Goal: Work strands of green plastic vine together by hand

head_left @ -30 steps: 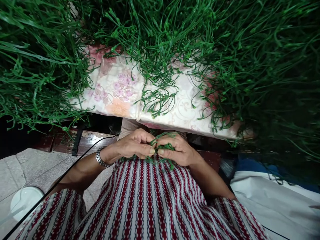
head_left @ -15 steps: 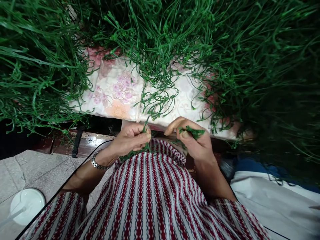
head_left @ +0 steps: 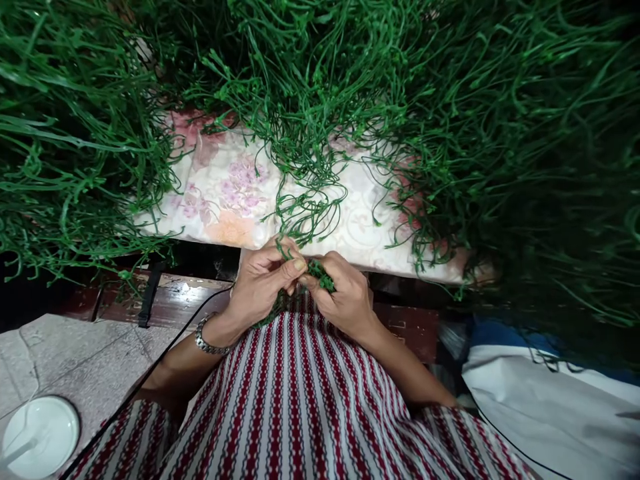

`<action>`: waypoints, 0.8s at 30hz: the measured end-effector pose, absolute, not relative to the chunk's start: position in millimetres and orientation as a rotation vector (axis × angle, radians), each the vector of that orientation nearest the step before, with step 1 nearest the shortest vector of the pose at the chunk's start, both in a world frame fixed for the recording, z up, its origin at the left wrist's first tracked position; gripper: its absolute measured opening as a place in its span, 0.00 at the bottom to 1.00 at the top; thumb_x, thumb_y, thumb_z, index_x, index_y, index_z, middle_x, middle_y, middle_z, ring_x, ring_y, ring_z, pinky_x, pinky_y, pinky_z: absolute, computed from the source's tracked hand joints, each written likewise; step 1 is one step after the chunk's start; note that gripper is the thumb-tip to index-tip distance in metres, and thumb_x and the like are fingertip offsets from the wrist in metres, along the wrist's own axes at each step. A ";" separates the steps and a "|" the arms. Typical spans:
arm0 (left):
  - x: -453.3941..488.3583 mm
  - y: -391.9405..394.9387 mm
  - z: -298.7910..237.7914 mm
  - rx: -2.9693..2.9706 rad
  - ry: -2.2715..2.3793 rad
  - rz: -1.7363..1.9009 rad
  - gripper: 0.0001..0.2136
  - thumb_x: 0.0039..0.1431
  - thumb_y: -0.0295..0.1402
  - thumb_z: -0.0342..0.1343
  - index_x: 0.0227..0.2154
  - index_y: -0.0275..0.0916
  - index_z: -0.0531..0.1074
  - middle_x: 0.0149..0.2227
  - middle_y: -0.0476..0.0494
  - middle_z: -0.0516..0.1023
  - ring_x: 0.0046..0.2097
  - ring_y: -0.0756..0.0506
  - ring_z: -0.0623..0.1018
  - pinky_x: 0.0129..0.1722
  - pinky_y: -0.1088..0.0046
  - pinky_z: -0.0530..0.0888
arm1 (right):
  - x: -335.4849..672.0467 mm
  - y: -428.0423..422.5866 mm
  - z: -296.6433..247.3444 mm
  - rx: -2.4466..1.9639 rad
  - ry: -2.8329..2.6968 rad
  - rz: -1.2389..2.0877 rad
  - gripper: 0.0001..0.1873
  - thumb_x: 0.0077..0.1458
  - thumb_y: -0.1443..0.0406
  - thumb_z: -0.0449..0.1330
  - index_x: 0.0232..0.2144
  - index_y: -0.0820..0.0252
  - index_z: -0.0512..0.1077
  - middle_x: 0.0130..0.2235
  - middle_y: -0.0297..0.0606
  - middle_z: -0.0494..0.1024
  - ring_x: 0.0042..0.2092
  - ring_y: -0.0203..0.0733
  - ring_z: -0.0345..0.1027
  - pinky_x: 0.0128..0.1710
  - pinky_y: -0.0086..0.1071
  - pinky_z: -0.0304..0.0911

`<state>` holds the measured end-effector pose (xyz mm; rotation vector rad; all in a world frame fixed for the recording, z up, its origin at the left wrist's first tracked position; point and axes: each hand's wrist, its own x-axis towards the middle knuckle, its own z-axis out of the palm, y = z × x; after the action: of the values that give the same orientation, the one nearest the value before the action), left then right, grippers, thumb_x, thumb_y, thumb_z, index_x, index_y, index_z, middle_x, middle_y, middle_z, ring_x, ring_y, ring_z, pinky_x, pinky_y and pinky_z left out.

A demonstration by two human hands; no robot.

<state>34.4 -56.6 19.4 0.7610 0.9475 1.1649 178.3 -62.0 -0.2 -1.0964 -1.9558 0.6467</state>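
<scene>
My left hand point(head_left: 260, 283), with a metal watch at the wrist, pinches thin green stems point(head_left: 286, 252) between thumb and fingers. My right hand point(head_left: 340, 297) is closed on a small bunch of green stems point(head_left: 318, 272) and touches the left hand's fingertips. Both hands rest over my lap, on a red and white striped cloth point(head_left: 300, 400), just in front of the edge of a floral-covered table point(head_left: 230, 200). More green strands hang under the left hand.
A large heap of long green stems point(head_left: 450, 120) covers the table's back and both sides. A white lidded cup with a straw point(head_left: 37, 437) stands on the paved floor at lower left. White and blue cloth point(head_left: 550, 400) lies at right. A black cable crosses my left arm.
My hands had drawn apart half a second ago, each with green stems; now they are together again at the table's edge. The view has shifted slightly.
</scene>
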 end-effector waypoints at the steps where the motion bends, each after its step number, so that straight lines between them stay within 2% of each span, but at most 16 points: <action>1: 34.1 -57.2 19.5 0.762 0.925 1.195 0.06 0.49 0.31 0.61 0.22 0.34 0.74 0.28 0.49 0.68 0.19 0.59 0.65 0.16 0.82 0.64 | 179.0 -62.3 -0.7 -1.070 -1.931 0.689 0.07 0.56 0.69 0.55 0.26 0.61 0.63 0.24 0.33 0.65 0.28 0.34 0.61 0.28 0.28 0.59; 4: 33.5 -58.5 19.8 0.642 0.805 1.207 0.05 0.51 0.30 0.59 0.24 0.34 0.74 0.30 0.47 0.71 0.17 0.59 0.64 0.14 0.83 0.65 | 181.0 -62.3 -1.7 -0.962 -1.890 0.880 0.12 0.57 0.66 0.54 0.22 0.60 0.60 0.23 0.32 0.62 0.26 0.33 0.57 0.27 0.27 0.56; 9: 34.7 -58.7 18.7 0.366 0.569 0.948 0.08 0.52 0.32 0.58 0.22 0.34 0.72 0.23 0.48 0.73 0.12 0.60 0.58 0.09 0.85 0.62 | 185.8 -57.0 -1.2 -0.740 -1.868 1.217 0.13 0.59 0.60 0.53 0.26 0.61 0.65 0.26 0.34 0.68 0.29 0.33 0.62 0.30 0.27 0.59; 12: 30.3 -53.7 22.5 0.271 0.514 0.873 0.10 0.52 0.33 0.58 0.20 0.34 0.69 0.16 0.53 0.66 0.11 0.60 0.53 0.08 0.85 0.61 | 189.5 -53.0 1.6 -0.506 -1.854 1.445 0.16 0.57 0.57 0.54 0.23 0.61 0.65 0.23 0.33 0.66 0.26 0.32 0.60 0.27 0.26 0.57; 15: 17.2 -46.2 32.8 0.271 0.548 1.026 0.08 0.52 0.31 0.58 0.21 0.36 0.67 0.14 0.58 0.54 0.12 0.59 0.50 0.08 0.86 0.60 | 196.0 -51.1 8.0 -0.206 -1.851 1.656 0.19 0.58 0.56 0.53 0.19 0.61 0.64 0.20 0.31 0.63 0.23 0.30 0.57 0.24 0.26 0.55; 17: 7.3 -44.5 39.7 0.404 0.595 1.104 0.09 0.53 0.31 0.58 0.20 0.35 0.68 0.14 0.57 0.54 0.13 0.58 0.52 0.10 0.86 0.60 | 204.6 -49.9 15.2 -0.223 -1.855 1.605 0.19 0.58 0.57 0.53 0.20 0.61 0.65 0.21 0.33 0.65 0.25 0.32 0.60 0.26 0.27 0.58; 21: -4.7 -52.3 41.6 0.605 0.591 0.924 0.09 0.54 0.34 0.56 0.23 0.34 0.71 0.16 0.55 0.57 0.15 0.58 0.55 0.12 0.84 0.61 | 236.8 -49.0 44.8 -0.602 -1.946 1.232 0.14 0.58 0.59 0.54 0.26 0.63 0.67 0.32 0.43 0.73 0.35 0.37 0.66 0.34 0.30 0.63; 24: -6.6 -57.2 34.3 0.567 0.641 0.865 0.08 0.53 0.34 0.57 0.23 0.35 0.70 0.15 0.55 0.58 0.15 0.58 0.56 0.14 0.84 0.60 | 275.8 -57.1 88.3 -0.907 -1.997 0.909 0.04 0.57 0.67 0.54 0.31 0.62 0.68 0.30 0.39 0.73 0.32 0.36 0.67 0.31 0.30 0.62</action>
<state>-6.6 -57.2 34.3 0.5670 0.6410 0.8654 275.8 -57.1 88.3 -0.9074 -1.9966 0.9090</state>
